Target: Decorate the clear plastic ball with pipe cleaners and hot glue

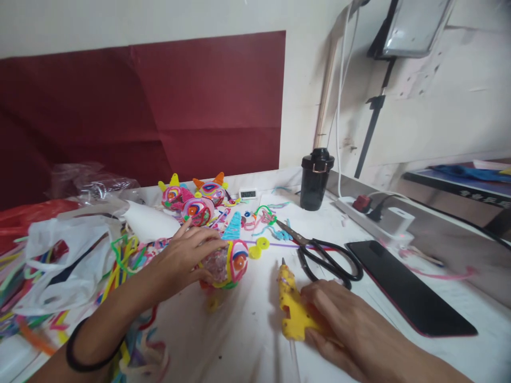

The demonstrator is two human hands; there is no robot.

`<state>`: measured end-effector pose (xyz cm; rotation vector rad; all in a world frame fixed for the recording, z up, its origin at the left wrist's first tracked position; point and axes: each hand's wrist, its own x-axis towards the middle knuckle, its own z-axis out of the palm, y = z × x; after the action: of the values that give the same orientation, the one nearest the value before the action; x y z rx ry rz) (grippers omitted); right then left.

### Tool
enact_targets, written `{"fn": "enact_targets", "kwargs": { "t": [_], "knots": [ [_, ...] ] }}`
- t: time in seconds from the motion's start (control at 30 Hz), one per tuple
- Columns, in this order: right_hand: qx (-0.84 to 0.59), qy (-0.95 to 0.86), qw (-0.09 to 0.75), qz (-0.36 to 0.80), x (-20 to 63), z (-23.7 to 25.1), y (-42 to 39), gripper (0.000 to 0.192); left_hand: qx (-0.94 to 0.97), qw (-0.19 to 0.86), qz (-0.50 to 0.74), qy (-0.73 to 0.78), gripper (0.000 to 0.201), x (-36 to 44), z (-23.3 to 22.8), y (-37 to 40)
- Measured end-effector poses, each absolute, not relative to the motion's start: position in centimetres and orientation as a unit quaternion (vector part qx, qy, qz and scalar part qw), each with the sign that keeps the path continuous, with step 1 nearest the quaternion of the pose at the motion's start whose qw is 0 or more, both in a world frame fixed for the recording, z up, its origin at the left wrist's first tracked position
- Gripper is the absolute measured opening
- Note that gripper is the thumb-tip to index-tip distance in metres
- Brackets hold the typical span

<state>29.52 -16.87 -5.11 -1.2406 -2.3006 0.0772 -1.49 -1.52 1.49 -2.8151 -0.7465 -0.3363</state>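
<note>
My left hand [195, 247] is closed around a clear plastic ball ornament [235, 260] trimmed with colourful pipe cleaners, with an orange eye shape facing right. A light-blue cone-shaped piece [232, 226] stands at the top of it. In my right hand [335, 319] is a yellow hot glue gun [291, 308], its nozzle aimed toward the back of the table. Between the two, small yellow coiled discs [259, 247] lie on the white surface. Black-handled scissors [327, 258] rest, blades apart, beyond the glue gun.
Several similar decorated balls [197, 211] sit behind my left hand. Pipe cleaners and a white plastic bag [72, 260] crowd the left side. On the right are a black phone [411, 287], a power strip [371, 221] and a dark bottle [315, 183]. A small digital clock [248, 194] stands behind.
</note>
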Motion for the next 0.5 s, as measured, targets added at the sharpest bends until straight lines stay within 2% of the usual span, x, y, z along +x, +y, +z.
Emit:
{"fn": "enact_targets", "kwargs": {
  "t": [0.13, 0.3, 0.4, 0.5],
  "knots": [
    [-0.448, -0.855, 0.261, 0.014, 29.3, -5.3, -16.6, 0.014, -0.953, 0.115, -0.116, -0.255, 0.063, -1.6, 1.2, -1.5],
    [-0.441, -0.848, 0.289, 0.047, 29.5, -5.2, -16.9, 0.018, -0.954, 0.115, -0.118, -0.250, 0.062, -1.5, 1.2, -1.5],
    [-0.470, -0.806, 0.318, 0.170, 29.6, -4.8, -17.2, 0.014, -0.955, 0.102, -0.116, -0.253, 0.060, -1.5, 1.2, -1.4],
    [-0.493, -0.720, 0.386, 0.301, 29.6, -4.0, -17.0, 0.011, -0.956, 0.087, -0.123, -0.251, 0.059, -1.6, 1.2, -1.3]
  ]
}}
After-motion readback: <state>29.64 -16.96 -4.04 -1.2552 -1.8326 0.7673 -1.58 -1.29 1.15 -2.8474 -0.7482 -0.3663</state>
